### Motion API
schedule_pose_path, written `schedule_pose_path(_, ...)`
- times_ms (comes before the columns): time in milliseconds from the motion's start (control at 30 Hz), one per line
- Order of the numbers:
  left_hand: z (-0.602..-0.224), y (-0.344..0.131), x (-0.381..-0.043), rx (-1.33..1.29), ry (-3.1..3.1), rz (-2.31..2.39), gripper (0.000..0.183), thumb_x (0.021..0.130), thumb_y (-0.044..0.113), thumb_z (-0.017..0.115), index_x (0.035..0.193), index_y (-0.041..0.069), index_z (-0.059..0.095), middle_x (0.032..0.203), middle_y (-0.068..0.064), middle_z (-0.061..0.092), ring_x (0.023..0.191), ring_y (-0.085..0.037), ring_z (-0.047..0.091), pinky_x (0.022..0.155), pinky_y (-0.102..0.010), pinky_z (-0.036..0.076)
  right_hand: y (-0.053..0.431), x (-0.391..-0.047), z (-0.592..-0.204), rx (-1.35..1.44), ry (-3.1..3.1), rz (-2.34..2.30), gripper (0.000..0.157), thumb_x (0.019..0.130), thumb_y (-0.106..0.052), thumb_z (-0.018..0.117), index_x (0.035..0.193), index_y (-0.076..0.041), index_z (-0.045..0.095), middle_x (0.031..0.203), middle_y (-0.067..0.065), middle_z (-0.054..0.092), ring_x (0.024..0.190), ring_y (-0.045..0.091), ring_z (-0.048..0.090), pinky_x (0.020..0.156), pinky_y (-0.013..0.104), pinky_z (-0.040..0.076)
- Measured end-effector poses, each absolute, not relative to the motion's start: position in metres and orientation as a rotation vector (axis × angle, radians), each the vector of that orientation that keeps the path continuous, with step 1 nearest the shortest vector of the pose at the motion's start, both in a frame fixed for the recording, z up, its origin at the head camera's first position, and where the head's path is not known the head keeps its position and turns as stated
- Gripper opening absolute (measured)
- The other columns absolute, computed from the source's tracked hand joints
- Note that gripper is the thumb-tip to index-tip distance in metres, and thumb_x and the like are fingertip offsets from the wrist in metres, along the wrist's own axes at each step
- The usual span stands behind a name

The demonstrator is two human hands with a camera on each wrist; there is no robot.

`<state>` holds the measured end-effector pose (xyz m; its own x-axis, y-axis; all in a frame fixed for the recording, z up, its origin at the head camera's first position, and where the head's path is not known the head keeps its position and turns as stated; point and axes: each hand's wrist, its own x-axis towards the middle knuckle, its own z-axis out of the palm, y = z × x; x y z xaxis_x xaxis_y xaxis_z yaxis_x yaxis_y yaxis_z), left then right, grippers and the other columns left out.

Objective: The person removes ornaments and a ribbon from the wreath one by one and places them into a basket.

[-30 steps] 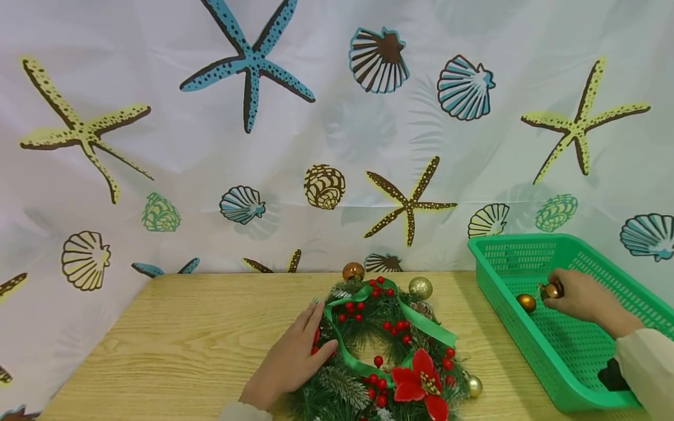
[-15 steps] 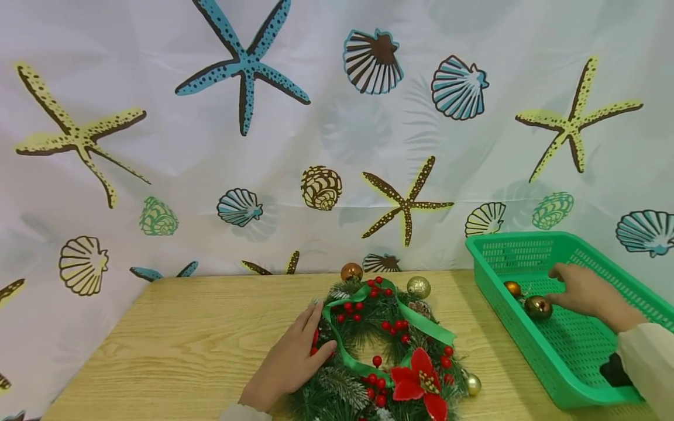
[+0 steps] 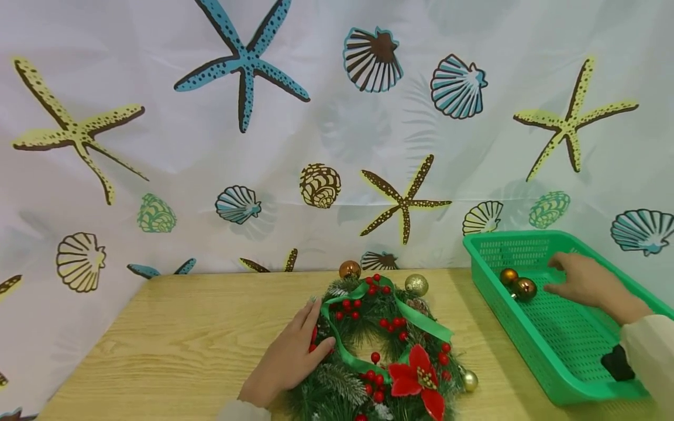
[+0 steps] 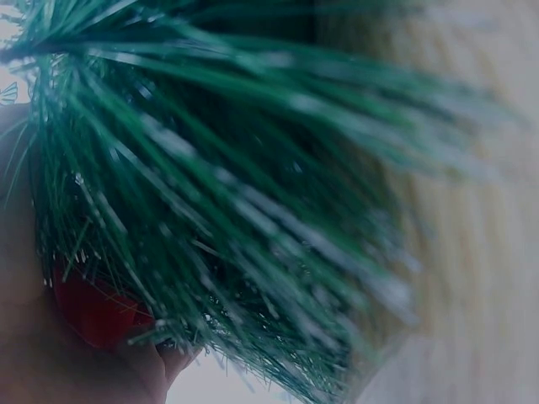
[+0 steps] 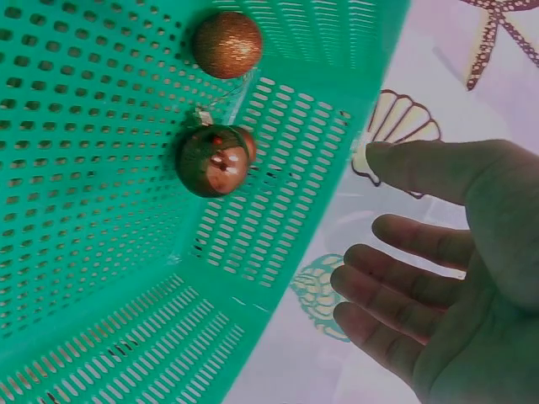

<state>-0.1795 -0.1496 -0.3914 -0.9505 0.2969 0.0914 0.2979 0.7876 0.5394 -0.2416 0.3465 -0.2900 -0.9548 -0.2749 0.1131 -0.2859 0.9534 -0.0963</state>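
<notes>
My left hand rests on the left side of a Christmas wreath with red berries, a red poinsettia and a green ribbon. Its fingers lie fairly straight. Dark green needles fill most of the left wrist view. Over the green plastic basket, my right hand holds nothing, its fingers loosely bent and apart. To its left inside the basket lie a shiny copper Christmas ball and a matte copper ball. Something copper behind the shiny one is partly hidden.
Behind the wreath, a copper ball and a gold glitter ball sit near the table's back edge. A small gold ball is at the wreath's right. A printed shell-and-starfish curtain hangs behind the wooden table.
My right hand has let go of the shiny copper ball. Both copper balls have shifted toward the back of the basket. My left hand has stayed on the wreath.
</notes>
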Motion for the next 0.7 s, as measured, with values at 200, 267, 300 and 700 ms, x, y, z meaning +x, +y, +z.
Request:
schedule_pose_path(200, -0.391, -0.148, -0.180, -0.494, -2.974, -0.881, 0.080, 0.096, 0.058, 0.041, 0.155, 0.012, 0.012, 0.159, -0.015, 0.015, 0.143, -0.039, 0.024, 0.108, -0.059, 0.031, 0.341, -0.236, -0.278, 0.412, -3.027, 0.176, 0.053, 0.084, -0.022, 0.070, 0.117, 0.016, 0.052, 0.110, 0.035, 0.057, 0.097, 0.049, 0.057, 0.073, 0.053, 0.050)
schedule_pose_path(267, -0.391, -0.148, -0.180, -0.493, -2.975, -0.878, 0.080, 0.096, 0.058, 0.041, 0.155, 0.012, 0.012, 0.159, -0.016, 0.015, 0.143, -0.039, 0.023, 0.108, -0.059, 0.031, 0.339, -0.235, -0.275, 0.412, -3.025, 0.173, 0.053, 0.085, -0.022, 0.070, 0.119, 0.015, 0.052, 0.112, 0.035, 0.057, 0.098, 0.048, 0.057, 0.073, 0.053, 0.050)
schedule_pose_path(300, -0.391, -0.148, -0.180, -0.492, -2.975, -0.877, 0.080, 0.096, 0.058, 0.041, 0.155, 0.012, 0.012, 0.159, -0.016, 0.015, 0.143, -0.039, 0.023, 0.108, -0.059, 0.031, 0.339, -0.234, -0.274, 0.417, -3.021, 0.172, 0.053, 0.085, -0.022, 0.069, 0.119, 0.015, 0.052, 0.112, 0.035, 0.057, 0.098, 0.048, 0.057, 0.073, 0.053, 0.050)
schedule_pose_path(700, -0.391, -0.148, -0.181, -0.485, -2.982, -0.868, 0.080, 0.096, 0.058, 0.042, 0.155, 0.012, 0.012, 0.159, -0.015, 0.015, 0.143, -0.039, 0.023, 0.108, -0.060, 0.031, 0.315, -0.213, -0.274, 0.513, -2.959, 0.237, 0.048, 0.085, -0.021, 0.071, 0.118, 0.011, 0.055, 0.115, 0.030, 0.059, 0.099, 0.044, 0.059, 0.076, 0.051, 0.051)
